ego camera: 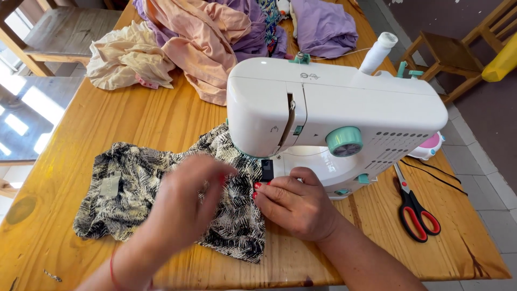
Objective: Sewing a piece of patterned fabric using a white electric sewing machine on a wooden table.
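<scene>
Your left hand (186, 202), blurred, lay over the black-and-white patterned fabric (134, 196); whether it gripped the cloth could not be told. Your right hand (293, 205), fingers curled, pinched the fabric's edge just before the white sewing machine (334, 108). To the right of that hand lay red-handled scissors (416, 213). Beyond the machine, pastel garments (204, 37) were heaped on the wooden table (151, 116).

Sewing machine (344, 108) is sitting mid-table (161, 116). Patterned cloth (134, 194) is lying left of it, one edge running under its head. My left hand (183, 205) is resting on that cloth, my right hand (296, 205) just in front of the machine. Scissors (414, 207) are lying to its right, clothes pile (215, 37) behind it.
</scene>
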